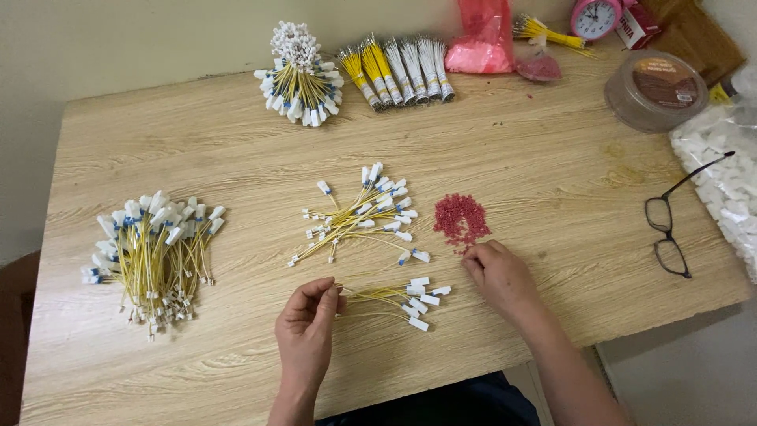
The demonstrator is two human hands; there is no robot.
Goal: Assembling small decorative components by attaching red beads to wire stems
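Observation:
My left hand pinches one end of a small bunch of yellow wires with white connectors, which lies on the wooden table near the front edge. My right hand rests palm down, its fingertips touching the near edge of a small pile of tiny red pieces. A loose spread of the same yellow wires lies just beyond both hands.
A big heap of wires lies at the left, a bound bundle and wire packs at the back. Black glasses, a round lidded tub, a bag of white pieces, a pink bag and a pink clock sit to the right.

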